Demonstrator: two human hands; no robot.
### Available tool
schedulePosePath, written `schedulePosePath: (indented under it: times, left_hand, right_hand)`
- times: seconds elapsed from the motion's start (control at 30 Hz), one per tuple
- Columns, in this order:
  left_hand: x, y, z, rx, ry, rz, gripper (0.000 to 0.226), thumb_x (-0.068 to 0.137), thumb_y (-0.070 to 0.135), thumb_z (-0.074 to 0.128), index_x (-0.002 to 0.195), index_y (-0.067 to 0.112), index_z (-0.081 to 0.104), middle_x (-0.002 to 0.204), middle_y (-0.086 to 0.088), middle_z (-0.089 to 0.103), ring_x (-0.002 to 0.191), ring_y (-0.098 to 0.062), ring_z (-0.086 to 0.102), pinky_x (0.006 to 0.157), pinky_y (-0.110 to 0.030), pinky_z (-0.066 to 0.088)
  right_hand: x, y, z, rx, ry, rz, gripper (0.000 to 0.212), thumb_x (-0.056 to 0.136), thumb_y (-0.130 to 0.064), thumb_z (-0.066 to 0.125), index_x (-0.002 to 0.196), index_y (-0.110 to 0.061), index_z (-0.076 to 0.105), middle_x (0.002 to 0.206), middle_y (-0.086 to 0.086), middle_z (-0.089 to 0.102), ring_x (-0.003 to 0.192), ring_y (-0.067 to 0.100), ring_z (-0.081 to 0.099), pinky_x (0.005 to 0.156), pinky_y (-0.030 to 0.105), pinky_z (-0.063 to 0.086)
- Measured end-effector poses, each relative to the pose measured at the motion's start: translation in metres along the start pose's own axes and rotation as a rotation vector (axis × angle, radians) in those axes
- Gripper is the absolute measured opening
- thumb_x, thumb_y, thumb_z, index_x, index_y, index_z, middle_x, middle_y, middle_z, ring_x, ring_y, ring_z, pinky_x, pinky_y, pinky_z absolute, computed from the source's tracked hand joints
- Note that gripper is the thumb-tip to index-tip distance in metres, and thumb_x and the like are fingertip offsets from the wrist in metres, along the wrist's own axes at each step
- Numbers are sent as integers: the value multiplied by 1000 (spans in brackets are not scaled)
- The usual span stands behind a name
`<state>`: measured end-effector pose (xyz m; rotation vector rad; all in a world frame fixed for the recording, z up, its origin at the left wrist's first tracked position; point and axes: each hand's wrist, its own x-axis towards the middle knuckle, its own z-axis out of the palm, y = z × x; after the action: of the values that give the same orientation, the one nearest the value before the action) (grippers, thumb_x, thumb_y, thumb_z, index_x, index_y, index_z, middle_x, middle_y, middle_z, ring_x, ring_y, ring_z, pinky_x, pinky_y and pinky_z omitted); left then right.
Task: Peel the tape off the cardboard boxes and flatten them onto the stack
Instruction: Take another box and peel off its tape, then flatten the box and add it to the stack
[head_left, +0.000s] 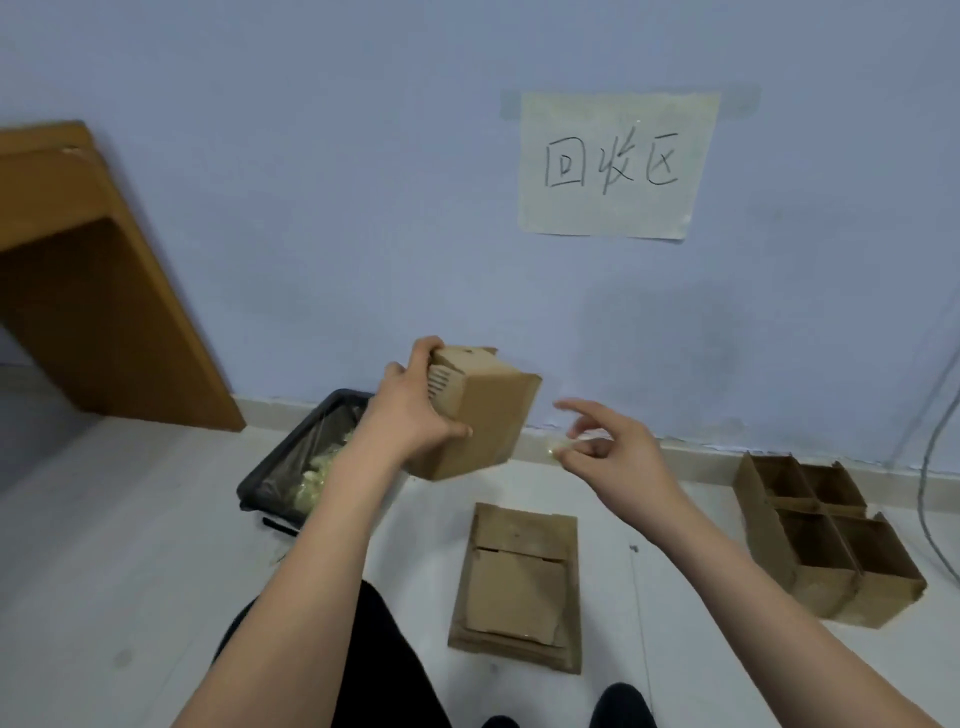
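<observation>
We hold a small cardboard box (480, 410) up in front of us with our left hand (410, 410), above the floor (130, 545) and in front of the wall (363, 182). The fingers (428, 351) curl over the box's far upper edge and the thumb presses its near face, so the box is gripped firmly and sits tilted, its top leaning away to the left.

Our right hand (613, 452) is just beside the box on the right, not touching it. The index finger points out toward the box, while thumb and the other fingers pinch a small crumpled piece of clear tape (558, 448).

Below the hands, a stack (519, 587) of flattened boxes lies on the floor, the pieces lying flat one on another. To the right, near the wall, stands an open box (826, 540) with a cross divider making four compartments. To the left, a black bin (306, 462) with a clear liner holds crumpled pale scraps; it sits just beyond our left forearm.

A paper sign (615, 163) with handwritten characters is taped to the wall. A wooden table (78, 270) edge shows at the far left, and a grey cable (935, 452) hangs at the far right.
</observation>
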<state>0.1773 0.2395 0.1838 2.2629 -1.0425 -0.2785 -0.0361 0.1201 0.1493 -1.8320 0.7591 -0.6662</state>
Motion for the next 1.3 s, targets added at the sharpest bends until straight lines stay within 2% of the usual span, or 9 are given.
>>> schedulePosePath:
  times: [0.1, 0.27, 0.37, 0.5, 0.67, 0.9, 1.03, 1.2, 1.3]
  left_hand:
    - [11, -37, -28, -35, 180, -138, 99, 69, 30, 89, 144, 41, 26, 119, -7, 41, 105, -38, 57, 92, -43, 46]
    - [18, -107, -49, -88, 361, -341, 100, 74, 22, 88, 148, 40, 24, 128, -12, 38, 102, -40, 56, 85, -44, 46]
    - [19, -147, -51, -112, 398, -470, 100, 73, 21, 88, 148, 41, 25, 130, -13, 39, 109, -43, 56, 90, -47, 46]
    - [21, -185, -51, -133, 503, -547, 99, 72, 18, 87, 146, 41, 25, 127, -13, 40, 105, -42, 56, 91, -48, 48]
    - [29, -208, -46, -136, 489, -600, 99, 72, 20, 88, 146, 42, 25, 126, -9, 37, 92, -31, 48, 85, -43, 47]
    - [35, -215, -44, -193, 454, -597, 100, 72, 18, 89, 144, 45, 25, 122, -3, 36, 92, -26, 48, 75, -37, 43]
    - [34, -211, -45, -216, 443, -579, 103, 72, 20, 90, 146, 44, 24, 121, 0, 33, 96, -22, 45, 75, -38, 47]
    - [30, -203, -50, -243, 443, -571, 105, 72, 20, 90, 149, 44, 21, 120, 1, 31, 98, -20, 43, 76, -35, 45]
    - [29, -199, -51, -262, 431, -566, 104, 73, 21, 90, 148, 44, 22, 120, 1, 30, 99, -19, 42, 78, -38, 48]
  right_hand:
    - [29, -16, 52, -20, -44, -23, 56, 82, -18, 71, 128, -46, 55, 105, -9, 58, 73, 11, 66, 59, 19, 46]
    - [80, -13, 145, -80, -89, 43, 14, 82, -28, 77, 85, -19, 67, 78, -4, 69, 60, 0, 60, 51, 16, 39]
    - [103, 0, 200, -64, -126, 33, 18, 83, -20, 75, 67, -19, 66, 62, -4, 63, 46, -1, 51, 46, 12, 36]
    - [127, 34, 273, -161, -202, 44, 17, 82, -7, 69, 65, -9, 69, 62, -4, 62, 57, 2, 55, 53, 10, 39]
    - [143, 92, 355, -278, -287, 83, 13, 78, 3, 59, 69, 5, 68, 67, 11, 66, 63, 21, 59, 54, 29, 43]
    - [133, 147, 407, -280, -303, 133, 22, 77, 9, 48, 68, -9, 56, 71, 7, 58, 67, 21, 51, 57, 28, 39]
    - [131, 154, 418, -250, -288, 81, 10, 95, -5, 49, 89, -10, 55, 83, 8, 58, 71, 16, 50, 58, 24, 38]
    - [139, 161, 433, -309, -272, 55, 24, 99, -8, 43, 106, 5, 61, 88, 4, 47, 67, -19, 48, 61, 1, 38]
    - [141, 162, 436, -425, -235, -25, 8, 89, -5, 58, 87, -3, 66, 88, 7, 51, 69, -2, 50, 56, 11, 36]
